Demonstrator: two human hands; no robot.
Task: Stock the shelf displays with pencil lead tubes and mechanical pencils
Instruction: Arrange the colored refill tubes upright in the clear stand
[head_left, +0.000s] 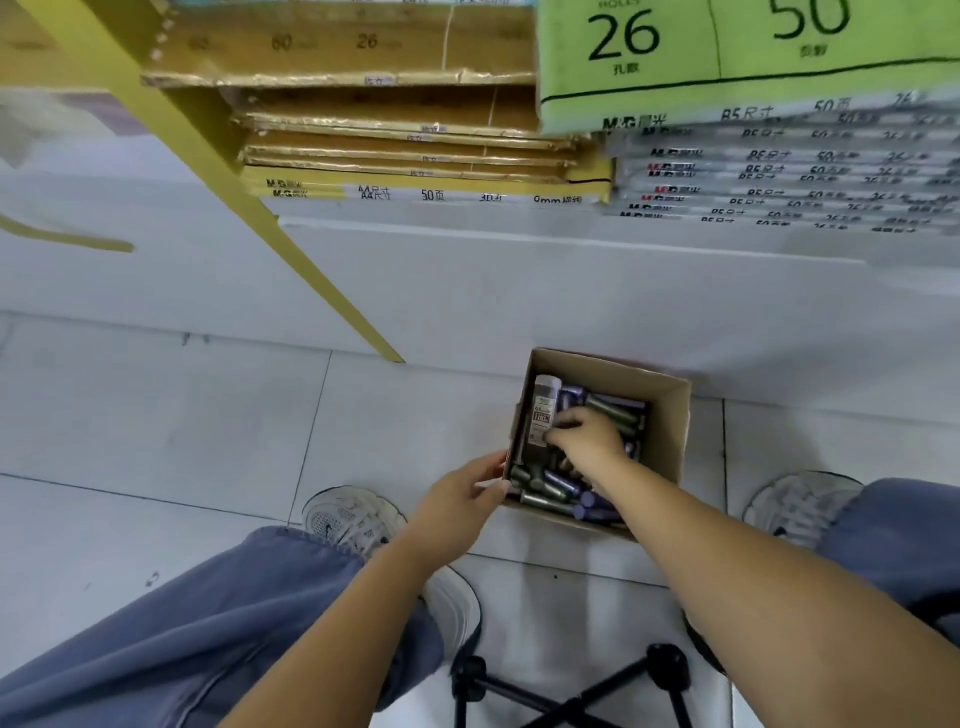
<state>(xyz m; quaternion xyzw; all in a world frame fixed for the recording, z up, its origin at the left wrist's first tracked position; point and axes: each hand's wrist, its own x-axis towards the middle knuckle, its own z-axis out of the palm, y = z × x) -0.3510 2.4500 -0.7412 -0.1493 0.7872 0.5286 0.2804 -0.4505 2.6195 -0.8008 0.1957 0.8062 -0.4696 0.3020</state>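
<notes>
An open cardboard box (670, 415) sits on the tiled floor between my feet, filled with several green and purple pencil lead tubes (550, 486). My right hand (589, 439) is inside the box and pinches a larger grey labelled tube (543, 415) that stands upright against the box's left wall. My left hand (462, 499) grips the box's near left corner, thumb on the rim. No mechanical pencils are visible.
A white shelf base with a yellow upright (291, 249) stands ahead. Stacked loose-leaf paper packs, brown (389, 145) and white (779, 171), fill the low shelf. My two white shoes (353, 514) flank the box. Black stool legs (571, 696) are below me.
</notes>
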